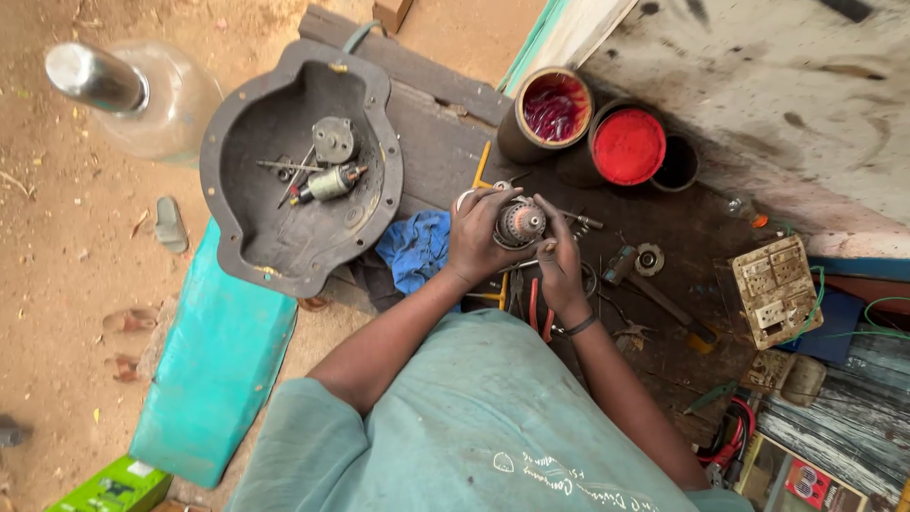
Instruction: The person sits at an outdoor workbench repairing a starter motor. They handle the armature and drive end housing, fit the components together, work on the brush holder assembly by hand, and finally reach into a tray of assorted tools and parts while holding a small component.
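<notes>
While both hands meet over the dark bench, these are the details:

Left hand: the left hand (482,237) wraps its fingers around the side of a small round metal motor part (520,224), gripping it.
Right hand: the right hand (559,261) closes on the same motor part from the other side, thumb up near its top; a dark band sits on that wrist.
Motor part: held just above the wooden bench (436,142), between the two hands, near the bench's middle.
Blue rag: the rag (415,248) lies crumpled just beside the left wrist.
Grey tray: a bowl-like tray (237,190) to the left holds a small motor (327,183) and loose metal bits.
Tins: a tin with red wire (553,109) and a red lid (628,145) stand beyond the hands.
Switch plate: a worn cream switch plate (775,289) lies well to the right.
</notes>
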